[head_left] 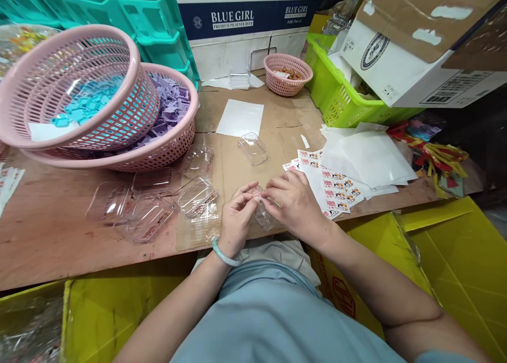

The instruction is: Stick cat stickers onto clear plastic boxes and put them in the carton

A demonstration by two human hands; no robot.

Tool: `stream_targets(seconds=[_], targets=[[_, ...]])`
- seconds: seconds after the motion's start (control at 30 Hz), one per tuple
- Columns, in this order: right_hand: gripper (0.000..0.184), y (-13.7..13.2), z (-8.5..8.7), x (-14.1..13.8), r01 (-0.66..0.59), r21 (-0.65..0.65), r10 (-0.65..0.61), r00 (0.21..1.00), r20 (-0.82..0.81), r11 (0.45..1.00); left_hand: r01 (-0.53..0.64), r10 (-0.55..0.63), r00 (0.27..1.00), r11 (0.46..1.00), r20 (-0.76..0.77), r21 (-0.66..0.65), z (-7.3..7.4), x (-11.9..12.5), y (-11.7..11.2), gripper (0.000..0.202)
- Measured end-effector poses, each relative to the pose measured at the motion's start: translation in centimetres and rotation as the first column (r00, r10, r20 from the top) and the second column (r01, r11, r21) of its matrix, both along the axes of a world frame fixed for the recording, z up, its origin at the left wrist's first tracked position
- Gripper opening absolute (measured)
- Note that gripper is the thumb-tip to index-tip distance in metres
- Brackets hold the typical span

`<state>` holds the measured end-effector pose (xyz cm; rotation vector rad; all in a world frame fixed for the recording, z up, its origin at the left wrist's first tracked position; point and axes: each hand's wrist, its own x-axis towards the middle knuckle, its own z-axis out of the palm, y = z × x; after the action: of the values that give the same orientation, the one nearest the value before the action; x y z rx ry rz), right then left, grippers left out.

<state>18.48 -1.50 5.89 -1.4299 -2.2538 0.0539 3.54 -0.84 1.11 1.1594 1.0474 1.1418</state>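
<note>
My left hand, a pale green bangle at its wrist, and my right hand meet fingertip to fingertip above the cardboard sheet. Both are closed in a pinch around something tiny and whitish that I cannot make out. Right below the fingers is a clear plastic case, partly hidden by them. Another clear plastic case lies just beyond my hands. Left of my left hand, several clear cases are spread out, some bearing reddish print. Sheets of cat stickers lie beside my right hand.
Pink baskets hold blue and purple plastic parts at left. A small pink basket, a white paper sheet and a beer carton stand or lie behind. A green crate and a white paper stack occupy the right.
</note>
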Motion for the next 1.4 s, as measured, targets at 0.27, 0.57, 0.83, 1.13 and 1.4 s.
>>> stream_targets(seconds=[0.27, 0.57, 0.83, 1.13, 1.4], targets=[[0.014, 0.7, -0.9, -0.3, 0.034, -0.066, -0.042, 0.991, -0.131, 0.997, 0.026, -0.026, 1.0, 0.999, -0.012, 0.019, -0.1, 0.0, -0.2, 0.014], [0.009, 1.0, -2.3, 1.7, -0.001, -0.343, -0.226, 0.75, -0.622, 0.939, -0.019, 0.029, 0.993, 0.996, 0.117, -0.09, -0.5, -0.2, -0.2, 0.016], [0.01, 0.6, -1.6, 1.6, -0.145, -0.517, -0.269, 0.72, -0.64, 0.843, -0.01, 0.015, 0.996, 0.998, 0.089, -0.062, -0.4, 0.2, -0.3, 0.015], [0.014, 1.1, -2.6, 0.6, -0.157, -0.553, -0.356, 0.618, -0.701, 0.818, 0.036, -0.016, 0.988, 0.991, 0.15, -0.129, -0.5, 0.5, 0.0, 0.016], [0.013, 1.1, -3.5, 1.2, -0.253, -0.38, -0.233, 0.464, -0.854, 0.89, 0.113, -0.107, 0.993, 0.978, -0.045, 0.176, 0.1, -1.3, 0.4, 0.047]])
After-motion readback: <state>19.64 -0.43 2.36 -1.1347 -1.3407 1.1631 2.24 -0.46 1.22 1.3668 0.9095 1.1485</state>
